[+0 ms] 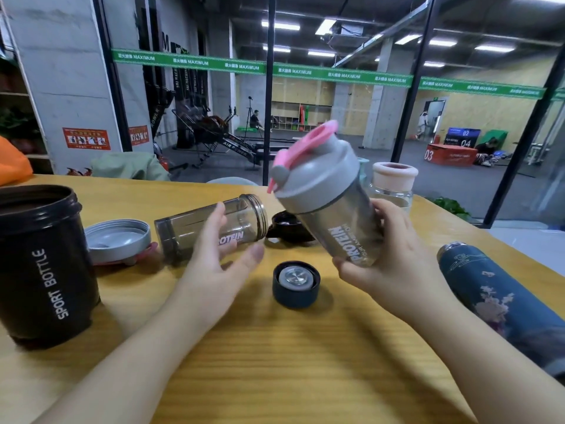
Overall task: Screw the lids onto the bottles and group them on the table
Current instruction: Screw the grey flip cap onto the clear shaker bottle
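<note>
Yellow wood-grain table (pixel 275 362), orange bag (pixel 13 165) at its far left edge, pale green cloth bundle (pixel 128 166) behind the table, glass partition with green MAXIMUM banner strip (pixel 189 61), red safety notice (pixel 86 138) on concrete pillar, rowing machines (pixel 214 133), red numbered plyo box (pixel 449 154), potted green plant (pixel 449 206)

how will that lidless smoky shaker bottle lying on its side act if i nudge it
The lidless shaker bottle lies on its round side on the smooth table, so it will probably roll. It looks empty and thin-walled, so likely light. Its plastic looks slick.

Capped smoky shaker (pixel 336 215) held tilted; uncapped twin (pixel 211 231) lying sideways; grey lid (pixel 117 240) upturned beside it
</note>
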`<state>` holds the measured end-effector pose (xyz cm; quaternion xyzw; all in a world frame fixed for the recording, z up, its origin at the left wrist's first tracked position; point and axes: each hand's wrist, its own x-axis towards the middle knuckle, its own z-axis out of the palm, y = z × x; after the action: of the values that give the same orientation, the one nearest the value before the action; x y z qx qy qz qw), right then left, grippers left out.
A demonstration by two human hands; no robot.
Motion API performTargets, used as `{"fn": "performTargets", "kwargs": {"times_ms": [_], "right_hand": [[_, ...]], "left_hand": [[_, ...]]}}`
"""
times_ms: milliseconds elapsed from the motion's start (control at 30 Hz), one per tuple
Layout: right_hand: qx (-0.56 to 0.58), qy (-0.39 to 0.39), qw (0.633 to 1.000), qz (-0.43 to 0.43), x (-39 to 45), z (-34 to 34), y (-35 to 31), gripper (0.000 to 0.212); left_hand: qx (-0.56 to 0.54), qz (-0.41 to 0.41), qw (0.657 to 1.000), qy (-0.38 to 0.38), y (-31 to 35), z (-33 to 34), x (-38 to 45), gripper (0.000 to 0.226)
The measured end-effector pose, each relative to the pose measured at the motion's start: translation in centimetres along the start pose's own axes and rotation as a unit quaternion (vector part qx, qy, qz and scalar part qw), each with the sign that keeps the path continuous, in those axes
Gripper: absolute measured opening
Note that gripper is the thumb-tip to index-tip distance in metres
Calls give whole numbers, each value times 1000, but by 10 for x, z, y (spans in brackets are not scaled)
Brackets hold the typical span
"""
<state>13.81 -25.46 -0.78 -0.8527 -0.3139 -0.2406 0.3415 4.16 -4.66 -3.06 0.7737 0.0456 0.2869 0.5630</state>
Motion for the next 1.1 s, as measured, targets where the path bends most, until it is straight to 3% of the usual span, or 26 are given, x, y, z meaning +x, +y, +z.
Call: {"fn": "performTargets", "kwargs": {"times_ms": [167, 267, 767, 1100], "right_hand": [[107, 14, 990, 89, 5, 6, 12, 83], [126, 13, 985, 115, 6, 7, 16, 72], [156, 19, 967, 201, 7, 9, 23, 70], [132, 16, 966, 223, 8, 20, 32, 76]], "left_hand": [[128, -42, 984, -115, -14, 15, -4, 97], [164, -38, 975, -147, -13, 23, -6, 96], [194, -36, 973, -121, -16, 34, -4, 77], [217, -28, 971, -97, -17, 42, -2, 85]]}}
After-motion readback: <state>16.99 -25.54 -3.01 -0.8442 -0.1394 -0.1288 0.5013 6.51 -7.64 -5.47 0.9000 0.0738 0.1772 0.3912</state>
